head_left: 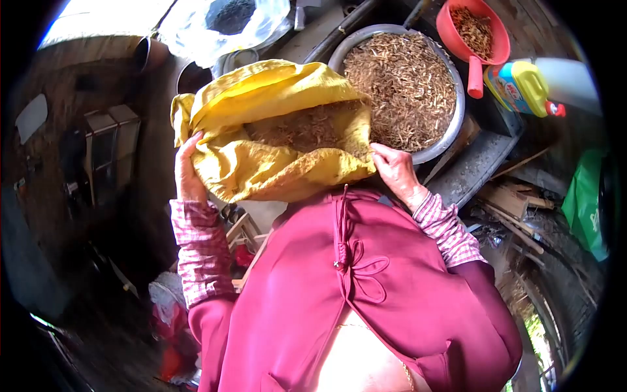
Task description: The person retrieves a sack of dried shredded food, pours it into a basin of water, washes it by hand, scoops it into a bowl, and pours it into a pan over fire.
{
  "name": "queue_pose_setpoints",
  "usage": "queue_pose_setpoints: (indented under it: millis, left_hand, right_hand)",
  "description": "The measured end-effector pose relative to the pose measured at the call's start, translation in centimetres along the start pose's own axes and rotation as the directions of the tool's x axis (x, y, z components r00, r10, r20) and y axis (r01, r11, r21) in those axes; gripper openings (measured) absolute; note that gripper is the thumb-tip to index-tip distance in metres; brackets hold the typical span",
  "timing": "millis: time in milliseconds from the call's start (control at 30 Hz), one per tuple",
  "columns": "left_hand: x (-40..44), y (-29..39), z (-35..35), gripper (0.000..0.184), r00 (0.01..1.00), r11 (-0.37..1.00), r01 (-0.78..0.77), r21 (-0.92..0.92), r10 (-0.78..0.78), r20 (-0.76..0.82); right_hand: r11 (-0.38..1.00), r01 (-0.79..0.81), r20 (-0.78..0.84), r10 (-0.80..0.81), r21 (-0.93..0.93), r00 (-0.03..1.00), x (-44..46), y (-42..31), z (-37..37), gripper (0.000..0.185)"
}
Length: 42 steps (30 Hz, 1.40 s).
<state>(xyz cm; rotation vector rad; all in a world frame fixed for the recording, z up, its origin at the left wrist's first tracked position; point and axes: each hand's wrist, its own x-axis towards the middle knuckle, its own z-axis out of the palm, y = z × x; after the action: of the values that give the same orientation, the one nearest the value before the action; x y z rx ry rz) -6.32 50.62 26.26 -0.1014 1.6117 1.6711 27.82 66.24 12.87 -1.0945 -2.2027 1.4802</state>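
Note:
A yellow woven sack (pixel 261 163) hangs in front of me with its mouth gaping. Brown shredded dry matter (pixel 304 130) shows inside it. My left hand (pixel 188 171) grips the sack's left edge, fingers closed on the cloth. At the right corner of the mouth, my right hand (pixel 398 171) pinches the rim. Just beyond that hand stands a round metal basin (pixel 460 108), full of brown dry chips (pixel 401 88). The sack's right end overlaps or sits close against the basin's near left side; I cannot tell whether they touch.
A red plastic scoop (pixel 475 75) with similar chips lies at the upper right, beside a yellow bottle (pixel 526 88) with a red cap. Clear plastic sheeting (pixel 261 26) covers something at the top. Wood pieces (pixel 509 202) and a green bag (pixel 586 206) are on the right.

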Motion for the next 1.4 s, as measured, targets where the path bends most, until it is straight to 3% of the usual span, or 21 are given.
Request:
queue_pose_setpoints:
  millis: [67, 167, 200, 233, 300, 333, 433, 467, 500, 567, 700, 800, 833, 867, 933, 1033, 1100, 1167, 1267, 1333, 1400]
  left_hand:
    - [-0.1, -0.1, 0.1, 0.035, 1.000, 1.000, -0.018, -0.020, 0.018, -0.009]
    - [0.7, 0.3, -0.4, 0.040, 0.999, 0.992, 0.040, -0.119, -0.036, 0.035]
    - [1.4, 0.1, -1.2, 0.039, 0.997, 0.991, 0.045, -0.123, -0.037, 0.068]
    - [1.3, 0.2, -1.1, 0.040, 0.998, 0.992, 0.041, -0.123, -0.034, 0.053]
    - [1.2, 0.2, -0.9, 0.041, 0.999, 0.992, 0.039, -0.118, -0.034, 0.041]
    - [1.2, 0.1, -0.7, 0.041, 0.998, 0.992, 0.056, -0.113, -0.051, 0.049]
    - [1.7, -0.5, -1.6, 0.039, 0.998, 0.997, 0.039, -0.072, -0.035, 0.058]
    - [1.9, -0.7, -1.7, 0.038, 0.997, 0.996, 0.052, -0.079, -0.046, 0.066]
    - [1.7, -0.6, -1.6, 0.039, 0.996, 0.998, 0.040, -0.052, -0.036, 0.079]
    - [1.6, -0.4, -1.3, 0.041, 0.994, 0.998, -0.003, -0.069, 0.011, 0.107]
    - [2.6, -1.0, -2.7, 0.042, 0.994, 0.995, 0.023, -0.094, -0.013, 0.110]
    - [3.0, -1.2, -3.1, 0.040, 0.990, 0.994, 0.025, -0.108, -0.010, 0.139]
    - [3.1, -1.2, -3.3, 0.040, 0.991, 0.995, 0.021, -0.095, -0.008, 0.133]
    - [3.9, -1.7, -4.2, 0.039, 0.985, 0.997, 0.015, -0.075, -0.002, 0.173]
    - [4.4, -2.8, -5.6, 0.041, 0.992, 0.996, -0.021, -0.090, 0.031, 0.122]
    - [4.0, -5.1, -11.1, 0.038, 1.000, 0.986, 0.009, -0.167, -0.012, -0.014]
    - [3.1, -6.1, -15.8, 0.035, 1.000, 0.903, -0.014, -0.429, 0.009, -0.013]
    - [3.1, -7.3, -21.3, 0.033, 0.999, 0.809, 0.034, -0.586, -0.047, -0.007]
    - [1.6, -6.3, -21.8, 0.035, 0.990, 0.715, 0.119, -0.689, -0.140, 0.025]
    - [0.7, -5.8, -23.6, 0.034, 0.994, 0.699, 0.079, -0.711, -0.110, 0.002]
    - [-0.2, -4.7, -23.9, 0.033, 0.989, 0.722, -0.012, -0.692, -0.092, -0.113]
  right_hand:
    - [0.982, -0.189, 0.082, 0.186, 0.029, 0.979, 0.2, 0.1, 0.0, 0.025]
    - [0.924, -0.297, 0.075, 0.288, 0.241, 0.955, 1.0, 1.1, 0.3, 0.037]
    - [0.879, -0.378, 0.116, 0.360, 0.292, 0.926, 1.7, 1.8, 0.1, 0.045]
    - [0.816, -0.299, 0.066, 0.308, 0.495, 0.949, 2.2, 1.9, 0.2, 0.046]
    - [0.604, -0.599, 0.241, 0.569, 0.526, 0.786, 3.7, 1.5, -0.2, 0.044]
    - [0.562, -0.610, 0.303, 0.547, 0.558, 0.780, 4.3, 2.4, 0.4, 0.039]
    - [0.705, -0.429, 0.329, 0.284, 0.565, 0.900, 5.5, 2.3, 1.7, 0.034]
    - [0.785, -0.420, 0.288, 0.317, 0.456, 0.904, 6.1, 3.6, 3.4, 0.043]
    - [0.864, -0.366, 0.344, 0.247, 0.345, 0.906, 6.6, 3.6, 3.3, 0.039]
    - [0.943, -0.215, 0.206, 0.165, 0.254, 0.965, 7.1, 3.1, 4.4, 0.043]
    - [0.911, -0.296, 0.213, 0.241, 0.287, 0.947, 6.4, -0.8, 2.1, 0.048]
    - [0.984, -0.159, 0.173, 0.172, -0.086, 0.970, 6.6, 2.8, 5.0, 0.040]
    - [0.968, -0.036, 0.092, 0.061, -0.250, 0.994, 6.5, 2.8, 5.6, 0.034]
    - [0.966, -0.052, 0.041, 0.064, -0.253, 0.997, 6.7, 3.0, 5.9, 0.033]
    - [0.990, -0.032, -0.037, 0.028, -0.134, 0.999, 6.8, 0.3, 5.4, 0.033]
    - [0.992, 0.036, -0.091, -0.048, -0.124, 0.995, 4.0, -4.1, 6.5, 0.029]
    - [0.984, -0.051, -0.065, 0.063, 0.171, 0.996, 3.1, -5.8, 7.7, 0.020]
    - [0.966, 0.002, -0.012, 0.001, 0.259, 1.000, 3.1, -11.6, 8.8, 0.007]
    - [0.917, -0.057, 0.038, 0.045, 0.394, 0.998, 4.7, -17.6, 8.8, 0.013]
    - [0.824, -0.196, 0.063, 0.192, 0.532, 0.979, 5.9, -20.6, 9.0, 0.018]
    - [0.852, -0.179, 0.081, 0.160, 0.492, 0.984, 7.6, -18.5, 9.7, 0.021]
